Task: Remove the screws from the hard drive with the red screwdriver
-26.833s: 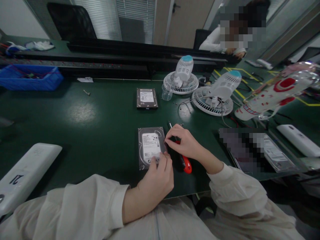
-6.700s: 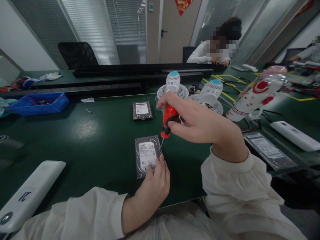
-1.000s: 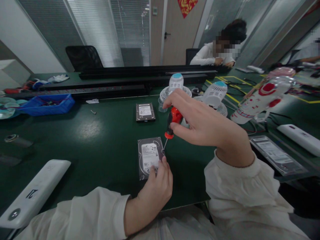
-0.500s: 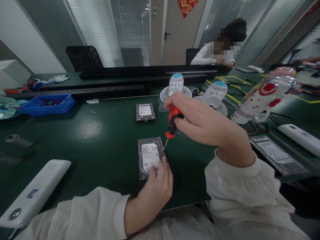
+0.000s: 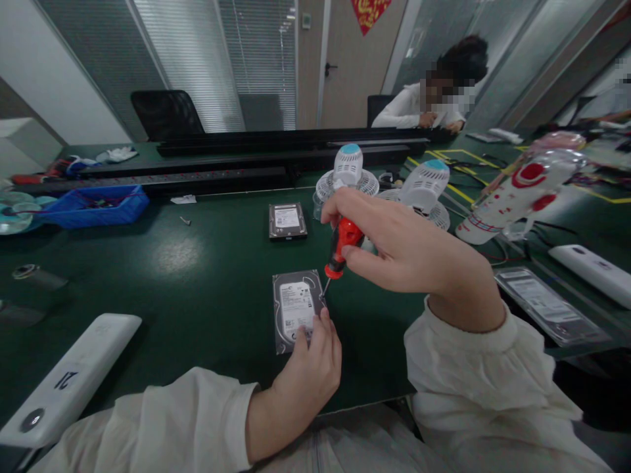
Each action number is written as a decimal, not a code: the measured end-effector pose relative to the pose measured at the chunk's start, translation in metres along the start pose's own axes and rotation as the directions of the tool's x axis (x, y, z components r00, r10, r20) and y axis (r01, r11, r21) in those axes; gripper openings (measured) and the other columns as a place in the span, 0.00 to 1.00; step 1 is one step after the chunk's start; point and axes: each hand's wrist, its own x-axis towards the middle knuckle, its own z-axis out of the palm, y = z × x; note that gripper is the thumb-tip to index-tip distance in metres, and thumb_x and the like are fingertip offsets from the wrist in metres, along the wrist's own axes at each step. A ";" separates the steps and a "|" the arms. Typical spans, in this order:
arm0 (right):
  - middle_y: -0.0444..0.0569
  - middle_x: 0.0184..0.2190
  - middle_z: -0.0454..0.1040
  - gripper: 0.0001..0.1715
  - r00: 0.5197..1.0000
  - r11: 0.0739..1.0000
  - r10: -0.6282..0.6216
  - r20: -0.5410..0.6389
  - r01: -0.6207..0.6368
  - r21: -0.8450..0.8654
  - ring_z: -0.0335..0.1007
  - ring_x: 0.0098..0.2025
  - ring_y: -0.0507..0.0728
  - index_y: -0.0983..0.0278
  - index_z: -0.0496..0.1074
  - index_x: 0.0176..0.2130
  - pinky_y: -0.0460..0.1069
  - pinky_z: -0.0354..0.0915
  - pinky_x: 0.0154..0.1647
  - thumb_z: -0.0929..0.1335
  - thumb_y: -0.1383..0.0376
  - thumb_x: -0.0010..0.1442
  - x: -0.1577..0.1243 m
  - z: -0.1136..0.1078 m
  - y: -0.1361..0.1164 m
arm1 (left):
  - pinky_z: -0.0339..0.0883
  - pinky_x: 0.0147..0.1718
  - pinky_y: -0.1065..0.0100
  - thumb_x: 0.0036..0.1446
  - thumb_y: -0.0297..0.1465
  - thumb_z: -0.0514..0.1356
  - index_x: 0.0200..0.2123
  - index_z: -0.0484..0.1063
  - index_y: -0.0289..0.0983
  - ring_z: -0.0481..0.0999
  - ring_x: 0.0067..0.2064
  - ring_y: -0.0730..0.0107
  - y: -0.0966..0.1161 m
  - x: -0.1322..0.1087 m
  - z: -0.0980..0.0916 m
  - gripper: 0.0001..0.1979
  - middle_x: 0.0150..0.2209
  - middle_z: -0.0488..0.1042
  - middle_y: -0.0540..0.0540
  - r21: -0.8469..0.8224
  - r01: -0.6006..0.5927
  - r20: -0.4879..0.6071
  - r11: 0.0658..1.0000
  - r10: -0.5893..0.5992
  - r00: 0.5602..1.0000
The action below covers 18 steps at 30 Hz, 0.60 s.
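A hard drive [image 5: 292, 303] with a white label lies flat on the green table in front of me. My left hand [image 5: 315, 358] grips its lower right edge, thumb on the label and fingers along the side. My right hand [image 5: 389, 240] is closed around the handle of a red and black screwdriver [image 5: 338, 253]. The screwdriver leans, its tip meeting the drive's right edge just above my left fingertips. Whether a screw sits under the tip is too small to tell. Farther back lies a second hard drive [image 5: 287, 221].
White fans [image 5: 349, 167] stand behind my right hand, with a patterned bottle [image 5: 522, 190] to their right. Another drive in clear packaging [image 5: 547, 305] lies at right. On the left are a blue tray [image 5: 98, 207] and a white device marked 21 [image 5: 71, 378]. A person [image 5: 444, 92] sits across.
My right hand has dipped slightly and the screwdriver handle has turned a little within the fingers, its tip staying at the drive's edge. My left hand and the drive have not moved.
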 end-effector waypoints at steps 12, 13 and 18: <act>0.53 0.39 0.75 0.17 0.996 0.981 0.093 -0.019 -0.094 -0.168 0.65 0.33 0.56 0.67 0.70 0.48 0.51 0.49 0.33 0.61 0.63 0.63 0.000 0.000 -0.004 | 0.78 0.44 0.56 0.66 0.26 0.55 0.58 0.77 0.25 0.80 0.53 0.51 0.000 -0.001 0.000 0.22 0.59 0.76 0.25 -0.011 -0.011 0.025 1.000 0.012 1.000; 0.54 0.42 0.75 0.18 0.997 0.987 0.071 -0.013 -0.072 -0.145 0.67 0.34 0.57 0.68 0.69 0.49 0.51 0.50 0.33 0.62 0.64 0.61 0.000 0.000 -0.004 | 0.78 0.44 0.56 0.66 0.26 0.54 0.58 0.77 0.25 0.80 0.53 0.51 0.000 -0.001 0.000 0.21 0.59 0.77 0.25 -0.010 -0.010 0.020 1.000 0.011 1.000; 0.47 0.31 0.73 0.17 0.994 0.974 0.091 -0.054 -0.100 -0.204 0.63 0.29 0.55 0.66 0.70 0.46 0.50 0.49 0.32 0.63 0.56 0.67 0.001 0.002 -0.006 | 0.78 0.43 0.56 0.66 0.26 0.54 0.58 0.77 0.25 0.80 0.53 0.50 -0.001 0.001 0.000 0.21 0.58 0.77 0.25 -0.014 -0.014 0.018 1.000 0.015 1.000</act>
